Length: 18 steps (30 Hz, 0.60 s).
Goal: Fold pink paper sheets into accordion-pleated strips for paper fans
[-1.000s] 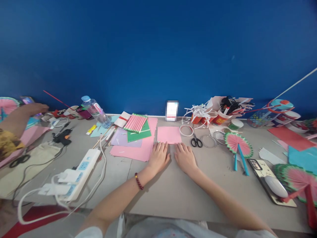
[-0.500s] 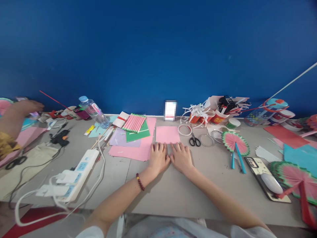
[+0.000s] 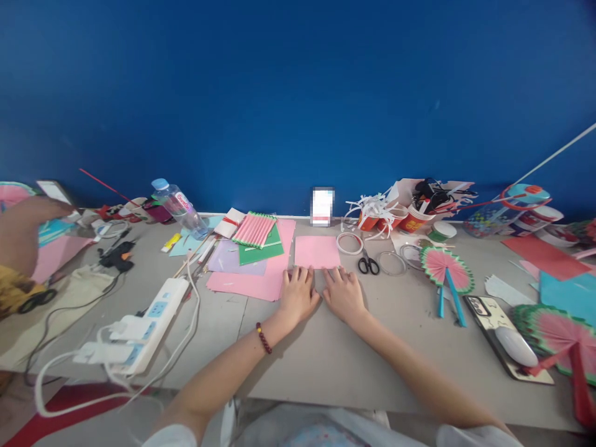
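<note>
My left hand point(image 3: 298, 293) and my right hand point(image 3: 344, 293) lie flat side by side on the grey table point(image 3: 326, 354), fingers stretched out. Their fingertips touch the near edge of a small pink paper sheet point(image 3: 317, 251). Neither hand holds anything. A larger pink sheet point(image 3: 251, 282) lies just left of my left hand. Black scissors point(image 3: 368, 265) rest close to the right of the small sheet.
Green and lilac papers with a pleated pink strip point(image 3: 254, 231) lie at the back left, beside a water bottle point(image 3: 179, 208). A power strip point(image 3: 151, 316) and cables sit left. Another person's hand point(image 3: 21, 226) holds a phone at far left. Paper fans point(image 3: 447, 267), cups point(image 3: 400, 218) and a phone point(image 3: 505, 338) fill the right.
My hands have edged slightly forward onto the small pink sheet's near edge. The other person's hand at far left has drawn back and lifted a phone.
</note>
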Tool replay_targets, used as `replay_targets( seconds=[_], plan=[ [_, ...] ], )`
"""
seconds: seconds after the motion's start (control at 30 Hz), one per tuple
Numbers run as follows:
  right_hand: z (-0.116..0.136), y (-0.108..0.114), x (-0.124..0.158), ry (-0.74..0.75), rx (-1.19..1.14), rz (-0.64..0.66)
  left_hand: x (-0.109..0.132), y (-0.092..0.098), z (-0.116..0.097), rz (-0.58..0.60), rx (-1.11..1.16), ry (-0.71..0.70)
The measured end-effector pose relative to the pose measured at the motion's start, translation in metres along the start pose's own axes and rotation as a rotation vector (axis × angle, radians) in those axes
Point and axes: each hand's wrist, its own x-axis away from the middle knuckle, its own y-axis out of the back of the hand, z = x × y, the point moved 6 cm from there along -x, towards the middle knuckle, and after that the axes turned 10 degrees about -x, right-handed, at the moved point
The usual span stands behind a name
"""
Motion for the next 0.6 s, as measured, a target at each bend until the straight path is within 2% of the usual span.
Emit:
replay_targets(
  seconds=[0.4, 0.6],
  plan=[
    [-0.002, -0.002, 0.000, 0.013, -0.009, -0.042, -0.001, 0.005, -0.001, -0.029, 0.008, 0.014],
    [-0.008, 0.001, -0.006, 0.036, -0.047, -0.023, -0.007, 0.002, 0.017, -0.003, 0.059, -0.047]
  ],
)
